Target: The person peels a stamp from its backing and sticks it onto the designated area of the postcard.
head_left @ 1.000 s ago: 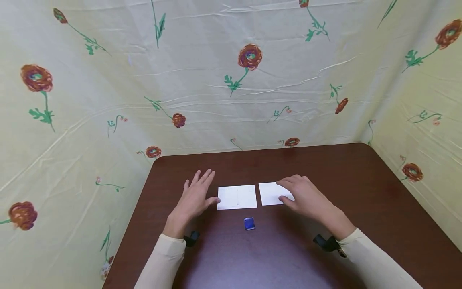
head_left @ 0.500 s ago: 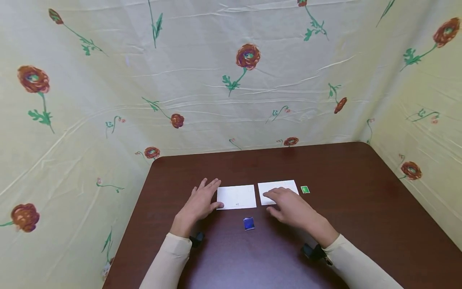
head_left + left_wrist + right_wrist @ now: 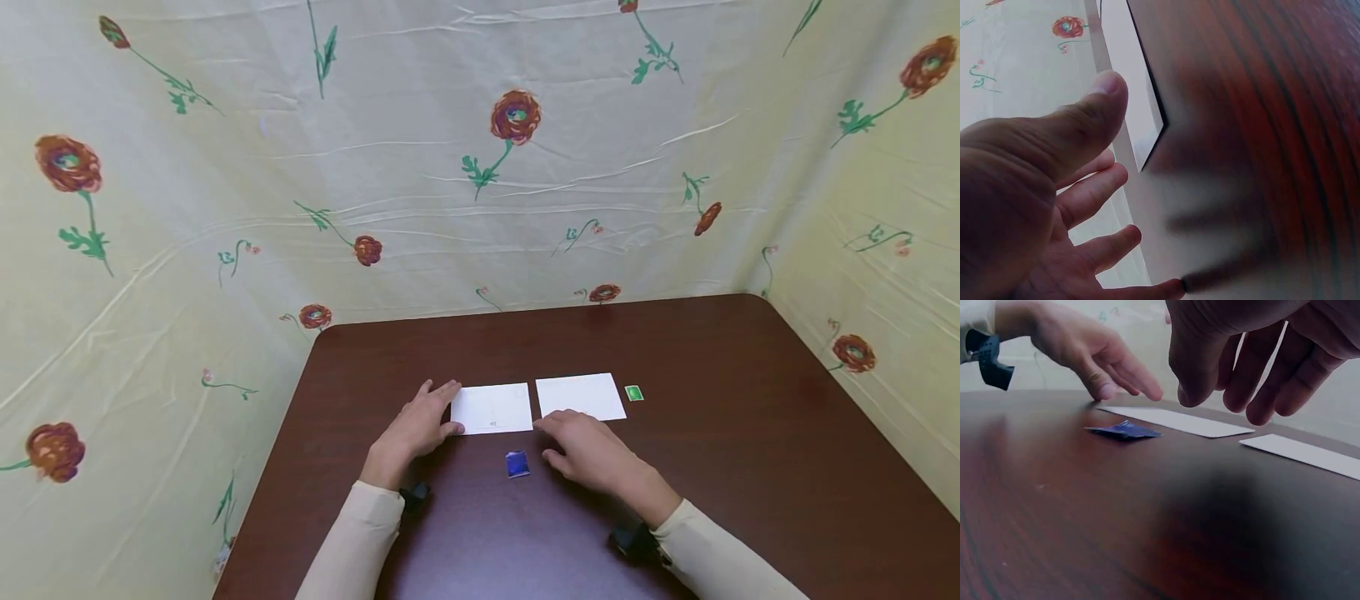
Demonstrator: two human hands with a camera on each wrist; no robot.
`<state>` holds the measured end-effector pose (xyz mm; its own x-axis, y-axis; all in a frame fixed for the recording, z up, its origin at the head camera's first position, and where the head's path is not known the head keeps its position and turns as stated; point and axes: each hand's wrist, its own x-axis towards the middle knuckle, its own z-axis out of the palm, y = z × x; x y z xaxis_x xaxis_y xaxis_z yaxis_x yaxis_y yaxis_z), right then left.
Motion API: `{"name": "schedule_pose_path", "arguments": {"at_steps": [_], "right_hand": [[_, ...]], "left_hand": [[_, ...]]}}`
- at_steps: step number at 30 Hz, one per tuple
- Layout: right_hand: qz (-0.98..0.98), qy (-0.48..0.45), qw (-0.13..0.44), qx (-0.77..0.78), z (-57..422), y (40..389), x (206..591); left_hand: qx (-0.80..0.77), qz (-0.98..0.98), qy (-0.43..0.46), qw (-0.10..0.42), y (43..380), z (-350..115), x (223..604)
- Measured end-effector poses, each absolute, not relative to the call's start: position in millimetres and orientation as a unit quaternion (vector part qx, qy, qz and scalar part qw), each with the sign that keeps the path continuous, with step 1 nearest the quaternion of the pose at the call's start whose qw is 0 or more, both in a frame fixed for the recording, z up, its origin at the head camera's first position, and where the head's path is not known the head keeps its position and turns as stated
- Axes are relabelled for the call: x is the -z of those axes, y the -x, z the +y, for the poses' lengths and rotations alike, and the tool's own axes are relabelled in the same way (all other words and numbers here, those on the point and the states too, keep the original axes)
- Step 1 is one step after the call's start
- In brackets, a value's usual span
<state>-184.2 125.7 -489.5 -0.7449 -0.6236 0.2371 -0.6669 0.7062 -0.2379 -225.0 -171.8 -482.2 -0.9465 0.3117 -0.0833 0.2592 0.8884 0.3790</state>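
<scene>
Two white cards lie side by side on the dark table, the left card [image 3: 491, 409] with faint printed lines and the right card [image 3: 581, 396] plain-looking. My left hand [image 3: 417, 427] is at the left card's left edge, fingers extended and thumb at its near corner; the left wrist view shows that thumb [image 3: 1107, 94] overlapping the card. Holding nothing, my right hand [image 3: 591, 452] hovers low at the near edge of the right card, its fingers loosely bent downward. Between the hands lies a small, slightly curled blue square [image 3: 517, 464], also seen in the right wrist view.
A small green stamp-like piece with a pale border [image 3: 634, 392] lies just right of the right card. The brown wooden table [image 3: 480, 542] ends at the back against a flower-patterned cloth [image 3: 435, 167], which also hangs along both sides.
My right hand has moved left and toward me from over the right card, uncovering the green piece and then the card. My left hand has lowered and shifted slightly right, toward the left card.
</scene>
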Motion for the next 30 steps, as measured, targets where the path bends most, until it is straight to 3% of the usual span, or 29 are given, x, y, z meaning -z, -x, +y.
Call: {"name": "schedule_pose_path", "arguments": {"at_steps": [30], "right_hand": [[-0.928, -0.339, 0.076, -0.137, 94.3, 177.1, 508.7]], "left_hand": [[-0.180, 0.972, -0.129, 0.082, 225.2, -164.9, 489.6]]}}
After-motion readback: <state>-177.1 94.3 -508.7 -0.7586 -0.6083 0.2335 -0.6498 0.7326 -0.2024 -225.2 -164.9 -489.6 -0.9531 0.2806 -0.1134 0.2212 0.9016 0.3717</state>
